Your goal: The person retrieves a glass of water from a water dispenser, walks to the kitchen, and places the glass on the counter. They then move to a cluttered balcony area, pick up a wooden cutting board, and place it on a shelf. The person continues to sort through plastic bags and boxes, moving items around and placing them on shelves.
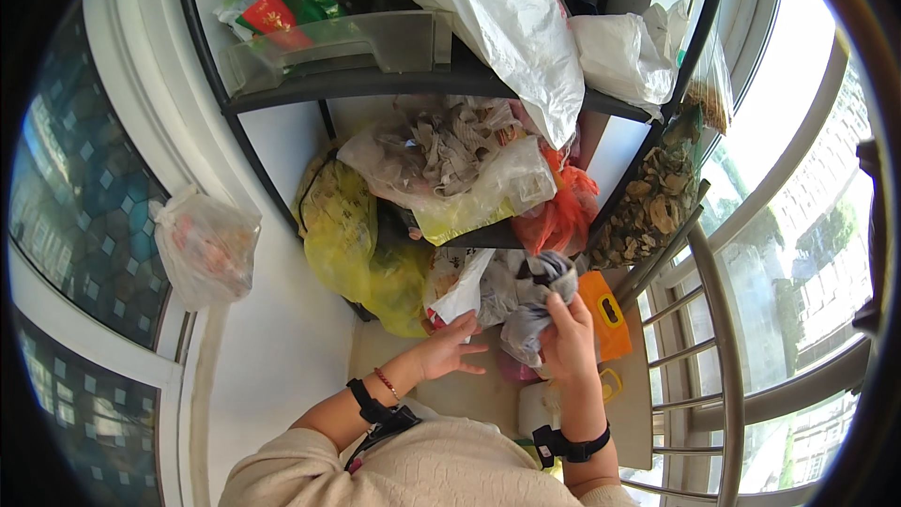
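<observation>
My right hand [566, 338] grips a bunched grey plastic bag [528, 331] by its gathered, dark-striped top. The bag sags to the left of my fingers. My left hand [447, 352] is held out with its fingers spread and nothing in its palm. Just beyond its fingertips is a white bag with red marks [457, 289]; I cannot tell if they touch. Right behind my right hand stands an orange bag with a yellow handle [605, 317]. Something pink [517, 370] shows partly under the grey bag.
A black-framed shelf [366, 81] bears a clear plastic bin [338, 49], a big white sack [514, 21] and a heap of plastic bags [450, 162]. Yellow bags [338, 225] and a red bag [563, 211] hang low. A metal railing [728, 366] runs along the right, by the window.
</observation>
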Action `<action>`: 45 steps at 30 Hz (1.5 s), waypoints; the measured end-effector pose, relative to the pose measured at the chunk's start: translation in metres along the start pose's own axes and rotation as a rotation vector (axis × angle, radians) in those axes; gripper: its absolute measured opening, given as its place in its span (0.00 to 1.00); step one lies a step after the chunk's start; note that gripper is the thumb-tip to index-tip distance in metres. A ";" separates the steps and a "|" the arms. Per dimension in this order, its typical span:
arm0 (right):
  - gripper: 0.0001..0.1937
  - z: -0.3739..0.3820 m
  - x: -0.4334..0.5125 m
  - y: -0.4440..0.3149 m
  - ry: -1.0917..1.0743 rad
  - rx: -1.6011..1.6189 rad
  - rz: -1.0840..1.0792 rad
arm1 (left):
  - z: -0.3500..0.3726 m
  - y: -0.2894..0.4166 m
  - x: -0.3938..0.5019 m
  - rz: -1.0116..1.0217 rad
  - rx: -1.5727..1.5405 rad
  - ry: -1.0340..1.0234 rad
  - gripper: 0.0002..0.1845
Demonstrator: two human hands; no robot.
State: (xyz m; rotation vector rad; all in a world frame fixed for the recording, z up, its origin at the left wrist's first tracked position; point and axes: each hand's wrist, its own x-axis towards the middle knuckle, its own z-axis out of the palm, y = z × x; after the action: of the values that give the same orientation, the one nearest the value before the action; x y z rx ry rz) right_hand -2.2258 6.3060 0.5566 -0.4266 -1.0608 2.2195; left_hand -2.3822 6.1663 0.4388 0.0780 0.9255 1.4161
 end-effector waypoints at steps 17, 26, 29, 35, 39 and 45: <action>0.21 -0.072 0.019 0.057 0.047 -1.504 -0.063 | 0.014 0.063 -0.005 0.328 -0.020 -0.277 0.24; 0.32 -0.079 0.000 0.057 0.071 -0.913 0.087 | 0.071 0.076 0.012 0.258 0.057 -0.371 0.27; 0.45 -0.068 -0.011 0.059 0.012 -0.430 0.268 | 0.087 0.062 0.017 0.156 -0.072 -0.351 0.26; 0.27 -0.068 -0.020 0.062 0.017 0.449 0.202 | 0.085 0.044 0.028 0.223 0.198 -0.381 0.19; 0.14 -0.092 -0.021 0.050 0.262 0.245 0.075 | 0.059 0.037 0.057 0.113 0.402 -0.252 0.17; 0.13 -0.174 -0.061 0.056 0.658 0.125 -0.003 | 0.001 0.044 0.065 0.005 0.503 -0.059 0.15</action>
State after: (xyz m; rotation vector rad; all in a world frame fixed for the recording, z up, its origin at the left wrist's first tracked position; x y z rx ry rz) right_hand -2.1112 6.3396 0.4051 -1.0067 -0.5631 1.9075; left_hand -2.4247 6.2319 0.4323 0.4958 1.2138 1.1503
